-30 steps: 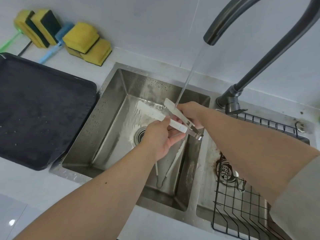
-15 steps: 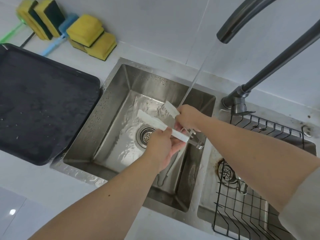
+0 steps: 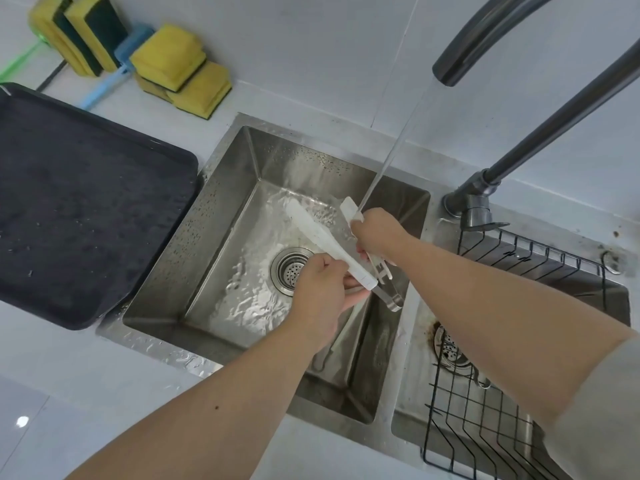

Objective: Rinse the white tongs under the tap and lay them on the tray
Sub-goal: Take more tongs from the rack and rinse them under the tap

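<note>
The white tongs (image 3: 322,237) are held over the left sink basin (image 3: 221,202), arms spread, metal hinge end pointing lower right. My left hand (image 3: 322,296) grips the nearer white arm from below. My right hand (image 3: 375,233) is closed around the farther arm, whose tip sticks out above my fingers. Water runs from the dark tap spout (image 3: 460,60) in a slanted stream and hits that farther arm by my right hand. The dark tray (image 3: 104,289) lies on the counter left of the sink, wet and with nothing on it.
Yellow sponges (image 3: 180,67) and a blue-handled brush (image 3: 104,88) sit against the back wall. A black wire rack (image 3: 491,410) fills the right basin. Another utensil (image 3: 332,344) lies in the left basin under my left arm. The drain (image 3: 289,268) is open.
The view has shifted slightly; the tongs stay under the stream. My right hand has slid up along the farther arm, covering more of it.
</note>
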